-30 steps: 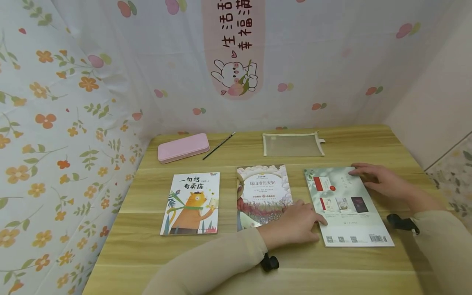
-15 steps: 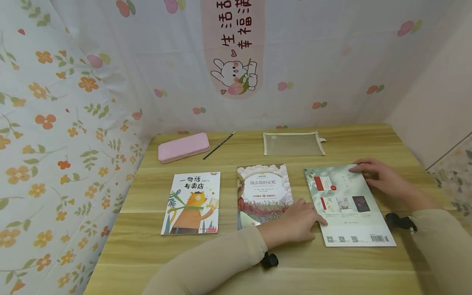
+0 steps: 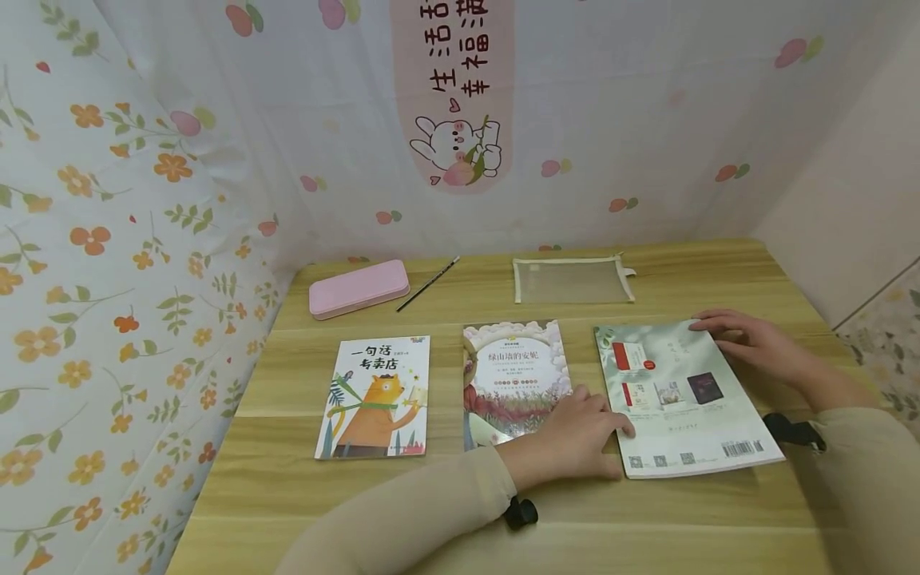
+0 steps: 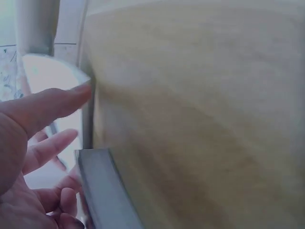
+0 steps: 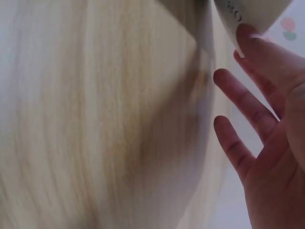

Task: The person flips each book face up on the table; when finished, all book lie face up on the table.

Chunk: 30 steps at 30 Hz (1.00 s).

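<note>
A pale green and white book, back cover up, lies at the right in the head view, its lower right corner raised off the table. My right hand pinches its right edge near the top; in the right wrist view the thumb presses on the cover of the book with a finger behind it. My left hand reaches to its left edge, index fingertip at the edge and thumb apart. That hand covers the lower right corner of a middle book with a pink and white flowery cover.
Left on the wooden table lies a book with a bear-like animal. Along the back are a pink pencil case, a dark pencil and a mesh zip pouch. Patterned curtains hang behind and at the left.
The right book's lower right corner has risen and swung a little outward. My right hand has shifted slightly right; the left hand has barely moved.
</note>
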Each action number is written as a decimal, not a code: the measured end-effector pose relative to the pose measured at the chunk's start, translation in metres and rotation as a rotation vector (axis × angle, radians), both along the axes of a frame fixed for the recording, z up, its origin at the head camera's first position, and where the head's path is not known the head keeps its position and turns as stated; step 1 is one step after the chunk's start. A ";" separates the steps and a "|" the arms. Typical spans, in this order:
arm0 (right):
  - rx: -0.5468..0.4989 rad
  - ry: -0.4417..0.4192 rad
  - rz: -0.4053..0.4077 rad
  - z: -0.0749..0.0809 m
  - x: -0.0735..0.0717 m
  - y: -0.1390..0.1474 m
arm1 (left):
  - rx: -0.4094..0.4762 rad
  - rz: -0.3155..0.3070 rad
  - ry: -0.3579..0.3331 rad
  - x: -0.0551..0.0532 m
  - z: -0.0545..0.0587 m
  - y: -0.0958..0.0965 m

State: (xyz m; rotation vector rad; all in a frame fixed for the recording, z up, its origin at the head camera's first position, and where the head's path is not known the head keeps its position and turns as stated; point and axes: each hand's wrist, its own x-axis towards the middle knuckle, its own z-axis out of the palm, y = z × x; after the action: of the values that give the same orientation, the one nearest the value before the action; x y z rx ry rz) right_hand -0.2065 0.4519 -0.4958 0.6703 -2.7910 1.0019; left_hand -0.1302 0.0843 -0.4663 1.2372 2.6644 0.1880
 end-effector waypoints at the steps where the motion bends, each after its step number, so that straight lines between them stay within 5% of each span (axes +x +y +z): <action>1: -0.004 -0.004 0.002 0.000 0.000 0.000 | 0.002 0.004 0.007 0.002 0.000 -0.001; 7: 0.000 0.000 0.002 0.003 0.001 0.002 | 0.027 0.029 0.041 0.006 -0.001 -0.003; 23: -0.054 -0.008 -0.038 0.016 0.001 -0.001 | 0.152 0.065 0.004 0.005 -0.006 -0.018; 30: -0.108 -0.040 -0.111 0.021 0.001 -0.003 | 0.286 0.131 -0.074 0.008 0.000 -0.030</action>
State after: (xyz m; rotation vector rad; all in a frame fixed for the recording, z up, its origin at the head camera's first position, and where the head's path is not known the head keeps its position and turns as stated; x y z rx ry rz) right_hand -0.2057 0.4493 -0.4745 0.4823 -2.7482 1.1465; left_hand -0.1220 0.0539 -0.4667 1.1023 2.7232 0.6423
